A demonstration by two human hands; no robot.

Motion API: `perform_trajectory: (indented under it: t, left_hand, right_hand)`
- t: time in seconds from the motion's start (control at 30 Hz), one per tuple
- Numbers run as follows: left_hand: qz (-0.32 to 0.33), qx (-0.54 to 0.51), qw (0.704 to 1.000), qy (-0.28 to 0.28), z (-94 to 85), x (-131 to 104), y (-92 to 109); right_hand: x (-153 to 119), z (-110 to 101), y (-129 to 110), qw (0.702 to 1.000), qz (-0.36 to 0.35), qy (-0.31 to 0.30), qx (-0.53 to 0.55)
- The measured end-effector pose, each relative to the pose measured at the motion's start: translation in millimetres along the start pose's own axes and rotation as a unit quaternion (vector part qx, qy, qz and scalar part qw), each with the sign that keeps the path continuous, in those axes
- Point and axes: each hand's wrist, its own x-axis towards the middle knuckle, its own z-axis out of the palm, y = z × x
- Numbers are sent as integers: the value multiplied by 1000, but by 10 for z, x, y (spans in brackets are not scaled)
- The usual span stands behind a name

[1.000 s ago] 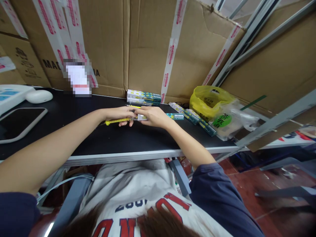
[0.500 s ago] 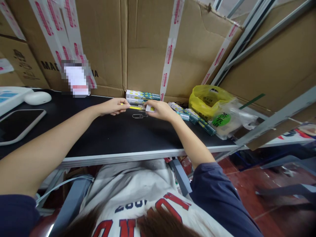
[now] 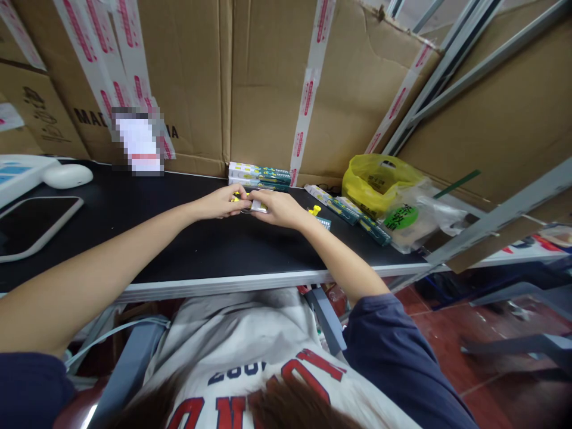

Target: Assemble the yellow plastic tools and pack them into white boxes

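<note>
Both my hands meet over the black tabletop, in front of a small stack of boxes. My left hand is closed in a pinch, with a small yellow piece showing at its fingertips. My right hand is closed around a slim white-and-green box; its pale end points at my left fingers, and its green end shows past the wrist. Beside that end is another yellow bit. A thin wire loop shows in part by my left fingertips; whether I hold it is unclear.
Slim printed boxes are stacked against the cardboard wall. More such boxes lie at right beside a yellow plastic bag and a clear bag. At left are a phone and a white mouse-shaped object.
My hands have come closer together and slightly lower, covering much of the wire loop. The yellow strip between them is mostly hidden now, and a yellow bit shows by my right wrist.
</note>
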Motion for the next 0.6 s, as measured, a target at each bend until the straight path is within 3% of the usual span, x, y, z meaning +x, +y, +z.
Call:
perform_trajectory:
  t: [0.2, 0.37, 0.6]
  left_hand:
    - [-3, -8, 1000, 2, -124, 30, -45]
    - [0, 48, 999, 22, -246, 27, -29]
    - [76, 95, 992, 44, -108, 80, -63]
  right_hand:
    - [-7, -41, 92, 1000, 8, 2, 17]
    - [-20, -70, 148, 999, 18, -3, 42]
    - [1, -22, 56, 998, 7, -13, 60]
